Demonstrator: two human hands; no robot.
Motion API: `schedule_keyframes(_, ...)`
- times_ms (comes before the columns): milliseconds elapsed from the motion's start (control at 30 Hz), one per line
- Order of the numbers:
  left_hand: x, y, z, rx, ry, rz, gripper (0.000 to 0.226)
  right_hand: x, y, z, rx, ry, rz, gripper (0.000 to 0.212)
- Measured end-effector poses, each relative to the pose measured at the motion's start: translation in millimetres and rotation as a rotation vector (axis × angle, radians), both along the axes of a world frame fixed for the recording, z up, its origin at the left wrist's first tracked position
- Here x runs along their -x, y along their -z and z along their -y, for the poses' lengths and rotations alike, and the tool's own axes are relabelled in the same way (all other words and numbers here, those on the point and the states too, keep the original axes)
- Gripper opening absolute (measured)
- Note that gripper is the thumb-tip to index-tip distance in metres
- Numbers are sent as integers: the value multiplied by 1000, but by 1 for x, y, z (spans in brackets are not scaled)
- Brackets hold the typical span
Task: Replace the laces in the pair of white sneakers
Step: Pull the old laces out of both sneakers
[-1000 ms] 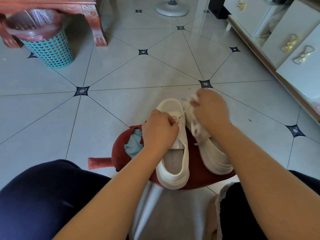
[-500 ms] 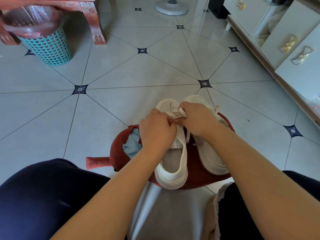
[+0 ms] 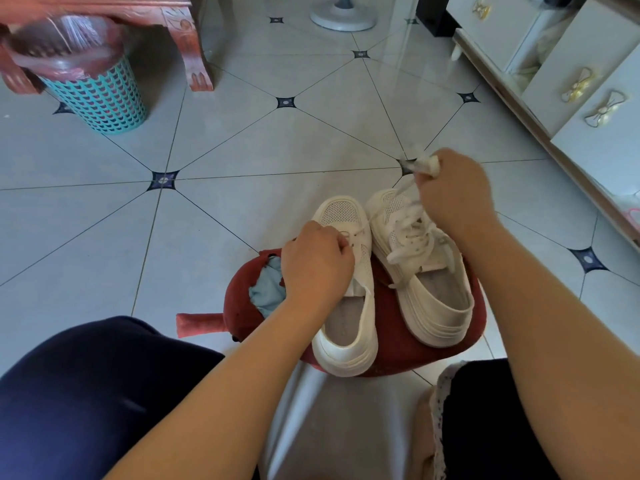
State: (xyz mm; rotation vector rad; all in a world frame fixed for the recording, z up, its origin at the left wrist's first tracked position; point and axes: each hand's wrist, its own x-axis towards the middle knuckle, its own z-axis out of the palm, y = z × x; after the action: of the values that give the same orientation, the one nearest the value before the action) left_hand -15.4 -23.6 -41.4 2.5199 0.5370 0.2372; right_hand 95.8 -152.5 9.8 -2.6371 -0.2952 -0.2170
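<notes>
Your 2 knees in dark cloth frame the bottom of the view, and both bare forearms reach forward between them. Just beyond the knees a red stool (image 3: 398,353) carries both white shoes side by side, heels toward you and toes pointing away.

Your left hand (image 3: 317,261) sits on the left shoe (image 3: 349,355), fingers curled down into the upper at the eyelets and gripping it there. You cannot tell whether a lace end is also caught under those fingers. A blue cloth (image 3: 266,292) lies on the stool just left of that hand.

The right shoe (image 3: 440,306) lies touching the left one along its side, with its opening clear and a loose white heap of lace across its upper.

Your right hand (image 3: 453,192) is raised over the right shoe's toe, closed into a fist on the lace (image 3: 424,164). A bunched white wad pokes out of the far side of the fist, and a strand runs from the fist down toward the heap.

Farther off, grey floor tiles (image 3: 242,150) spread out. A teal basket (image 3: 100,98) stands far left beside a carved wooden leg (image 3: 194,53). A white cabinet (image 3: 588,140) runs along the right, and a round white base (image 3: 341,19) sits at the top.
</notes>
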Motion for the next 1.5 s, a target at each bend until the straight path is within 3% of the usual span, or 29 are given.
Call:
schedule_keyframes(100,0,0,-1,17,-14,3,26,13,15,-13,218,-213,-199,23)
schedule_keyframes(300,-1,0,0,47,-16,-6,24,28,30,-31,237,-376,-321,34)
schedule_keyframes(500,-1,2,0,63,-6,22,20,27,32,-35,313,-407,-265,24)
schedule_keyframes(733,0,0,2,-14,38,7,22,32,15,-28,402,-419,-63,8)
schedule_keyframes(800,2,1,-3,-15,15,-14,19,17,-6,-7,279,-185,33,4)
schedule_keyframes(867,4,2,-9,22,-12,-27,19,-2,-40,27,45,87,195,14)
schedule_keyframes(933,4,1,-10,54,-6,-16,20,-7,-62,54,-231,158,157,24)
schedule_keyframes(967,4,0,-9,65,-2,-13,20,-3,-64,55,-274,128,65,24)
schedule_keyframes(1067,2,3,-2,81,-1,14,17,13,-40,32,-84,-28,-52,24)
schedule_keyframes(1200,0,3,-1,170,-48,60,14,27,-22,0,-53,-193,-204,29)
schedule_keyframes(1333,2,-3,-7,331,-128,104,10,39,-11,-16,-130,-302,-353,34)
schedule_keyframes(1500,6,-9,-13,474,-185,157,9,53,-15,-31,-206,-348,-382,27)
